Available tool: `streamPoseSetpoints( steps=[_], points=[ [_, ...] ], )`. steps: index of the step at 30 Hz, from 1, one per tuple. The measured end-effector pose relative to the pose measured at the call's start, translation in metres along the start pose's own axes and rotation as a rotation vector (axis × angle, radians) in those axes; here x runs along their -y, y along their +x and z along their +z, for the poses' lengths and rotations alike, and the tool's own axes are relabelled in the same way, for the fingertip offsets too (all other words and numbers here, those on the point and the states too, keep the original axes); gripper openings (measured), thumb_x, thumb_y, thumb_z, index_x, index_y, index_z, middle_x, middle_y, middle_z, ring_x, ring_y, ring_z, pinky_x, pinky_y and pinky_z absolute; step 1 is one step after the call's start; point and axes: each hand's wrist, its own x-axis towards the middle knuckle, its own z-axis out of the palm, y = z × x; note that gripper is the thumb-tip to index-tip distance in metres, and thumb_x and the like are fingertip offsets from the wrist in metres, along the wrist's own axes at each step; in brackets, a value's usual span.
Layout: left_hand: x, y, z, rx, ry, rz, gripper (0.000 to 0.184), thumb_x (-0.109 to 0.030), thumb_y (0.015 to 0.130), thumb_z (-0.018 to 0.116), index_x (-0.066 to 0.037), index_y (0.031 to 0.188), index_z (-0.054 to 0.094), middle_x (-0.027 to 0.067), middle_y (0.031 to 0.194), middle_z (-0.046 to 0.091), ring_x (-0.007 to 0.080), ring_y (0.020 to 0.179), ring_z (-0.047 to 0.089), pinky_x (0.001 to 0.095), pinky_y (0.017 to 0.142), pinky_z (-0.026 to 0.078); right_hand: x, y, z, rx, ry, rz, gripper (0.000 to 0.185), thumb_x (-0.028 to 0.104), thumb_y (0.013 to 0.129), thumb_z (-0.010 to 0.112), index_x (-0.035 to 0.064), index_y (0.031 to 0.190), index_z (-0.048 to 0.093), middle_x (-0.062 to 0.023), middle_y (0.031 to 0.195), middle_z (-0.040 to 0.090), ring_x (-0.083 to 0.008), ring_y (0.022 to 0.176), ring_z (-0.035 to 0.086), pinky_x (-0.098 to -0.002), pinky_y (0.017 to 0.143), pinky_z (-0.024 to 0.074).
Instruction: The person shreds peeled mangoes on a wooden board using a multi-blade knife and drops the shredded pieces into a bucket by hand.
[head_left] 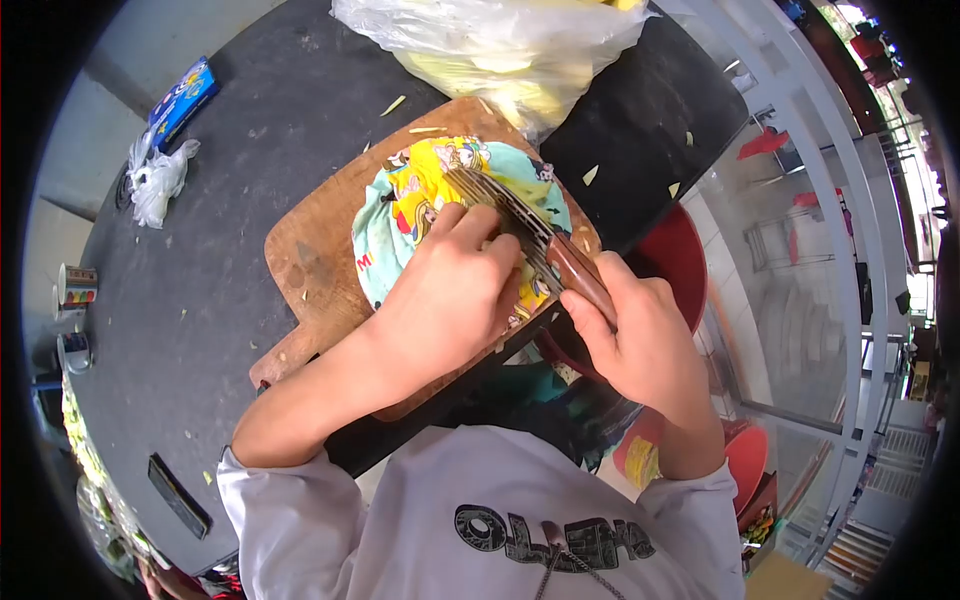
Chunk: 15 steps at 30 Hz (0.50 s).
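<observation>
My right hand (645,335) is closed round the brown handle (582,272) of a broad knife (500,205), whose dark blade slants up and left. Close against the blade, my left hand (455,265) is bent with its fingers curled in; whatever they hold is hidden. Both the left hand and the blade are over a bunched cartoon-print cloth (385,215) in mint and yellow. That cloth lies on a wooden cutting board (310,235) with a short handle toward the lower left.
A translucent plastic bag (490,50) of pale yellow pieces stands behind the board. Pale slivers dot the dark table (210,300). At left are a blue box (183,100), a white bag (160,185) and a phone (180,497). A red basin (680,255) sits below the right edge.
</observation>
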Motion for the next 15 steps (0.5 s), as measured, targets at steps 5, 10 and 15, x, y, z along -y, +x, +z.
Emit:
streamPoseSetpoints(
  steps=[5, 10, 15],
  points=[
    [0.001, -0.001, -0.005, 0.062, 0.001, -0.039, 0.017, 0.002, 0.077, 0.073, 0.001, 0.092, 0.065, 0.0171, 0.095, 0.063, 0.0402, 0.091, 0.06, 0.0491, 0.079, 0.052, 0.004, -0.004, -0.003, 0.015, 0.077, 0.0, 0.025, 0.015, 0.099, 0.066, -0.0038, 0.109, 0.055, -0.0257, 0.07, 0.064, -0.0483, 0.066, 0.064, -0.0548, 0.06, 0.0483],
    [0.003, 0.002, -0.009, 0.143, 0.061, 0.035, 0.014, 0.001, 0.079, 0.072, 0.001, 0.091, 0.065, 0.017, 0.092, 0.062, 0.0395, 0.088, 0.059, 0.048, 0.079, 0.051, 0.027, -0.016, -0.026, -0.046, 0.066, 0.0, 0.023, 0.016, 0.099, 0.067, -0.0024, 0.102, 0.054, -0.0242, 0.07, 0.064, -0.0467, 0.068, 0.066, -0.0533, 0.058, 0.0492],
    [0.005, 0.002, -0.006, 0.121, 0.032, 0.0, 0.011, 0.0, 0.08, 0.072, 0.001, 0.088, 0.065, 0.0166, 0.089, 0.061, 0.0388, 0.086, 0.059, 0.048, 0.078, 0.051, 0.008, -0.005, -0.001, 0.025, -0.033, 0.032, 0.022, 0.012, 0.097, 0.069, -0.0037, 0.101, 0.054, -0.0235, 0.074, 0.064, -0.0465, 0.068, 0.066, -0.0503, 0.057, 0.0496]
  ],
)
